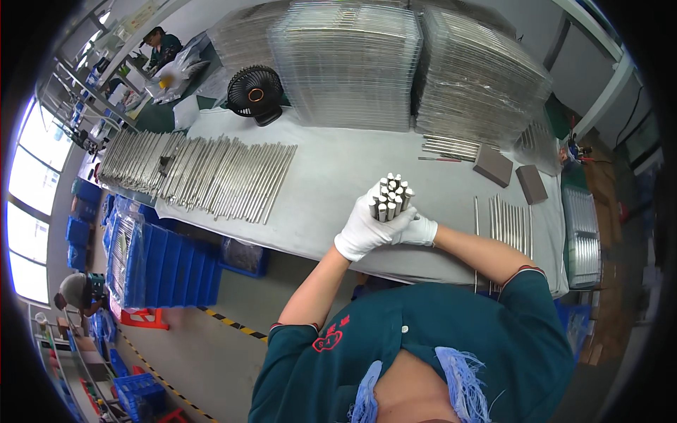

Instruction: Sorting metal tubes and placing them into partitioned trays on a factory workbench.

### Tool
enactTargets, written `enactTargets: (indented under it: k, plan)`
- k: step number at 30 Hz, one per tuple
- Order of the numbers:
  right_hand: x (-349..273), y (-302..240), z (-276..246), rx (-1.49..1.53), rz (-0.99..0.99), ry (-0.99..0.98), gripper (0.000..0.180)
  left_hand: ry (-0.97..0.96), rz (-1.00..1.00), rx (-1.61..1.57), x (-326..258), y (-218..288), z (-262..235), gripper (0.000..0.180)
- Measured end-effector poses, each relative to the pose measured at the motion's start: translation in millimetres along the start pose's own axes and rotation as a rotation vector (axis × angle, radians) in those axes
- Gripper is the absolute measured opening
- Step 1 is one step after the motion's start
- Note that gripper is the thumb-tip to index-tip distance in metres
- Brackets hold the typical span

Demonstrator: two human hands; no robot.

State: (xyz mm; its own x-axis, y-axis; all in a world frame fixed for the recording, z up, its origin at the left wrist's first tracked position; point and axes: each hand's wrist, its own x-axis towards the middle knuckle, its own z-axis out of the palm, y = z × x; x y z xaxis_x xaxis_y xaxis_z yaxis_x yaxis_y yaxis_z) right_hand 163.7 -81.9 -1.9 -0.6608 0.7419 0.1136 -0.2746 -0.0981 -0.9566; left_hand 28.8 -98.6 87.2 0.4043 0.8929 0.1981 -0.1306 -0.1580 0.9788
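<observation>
A bundle of thin silvery metal rods (392, 196) stands on end between my hands, its pale tips pointing up toward me. My left hand (361, 224), in a white glove, is wrapped round the bundle from the left. My right hand (416, 230), gloved as well, closes on it from the right, below and partly behind the left hand's fingers. The lower part of the bundle is hidden by the gloves. To the left, many loose metal rods (233, 176) lie side by side in a long row on the cloth-covered table (324, 169). A smaller group of rods (509, 224) lies by my right forearm.
Tall stacks of wrapped clear trays (345, 67) line the table's back, with a black fan (255, 95) to their left. Two dark blocks, one a brown block (493, 166), lie at the right. Blue crates (180, 264) stand left of the table. Other people are farther off at left.
</observation>
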Motion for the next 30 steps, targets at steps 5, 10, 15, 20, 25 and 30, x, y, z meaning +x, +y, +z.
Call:
enactTargets:
  k: [5, 10, 15, 20, 25, 30]
  plan:
    - [-6, 6, -10, -0.579, -0.245, -0.100, 0.073, -0.005, 0.115, 0.144, -9, 0, 6, 0.024]
    - [-10, 7, -10, -0.496, -0.089, -0.107, 0.049, -0.089, 0.261, 0.271, -12, -3, 3, 0.028]
    - [-12, 6, -6, -0.492, -0.134, -0.028, 0.041, -0.193, 0.330, 0.300, -11, -7, -4, 0.035]
    - [-10, 5, -2, -0.321, -0.235, 0.000, 0.043, -0.256, 0.318, 0.246, -12, -10, -6, 0.040]
    - [-12, 13, -7, -0.503, -0.108, -0.044, 0.045, -0.276, 0.291, 0.290, -13, -5, -6, 0.039]
    - [-28, -32, -10, -0.798, -0.014, -0.122, 0.051, -0.299, 0.204, 0.153, -12, 5, -1, 0.039]
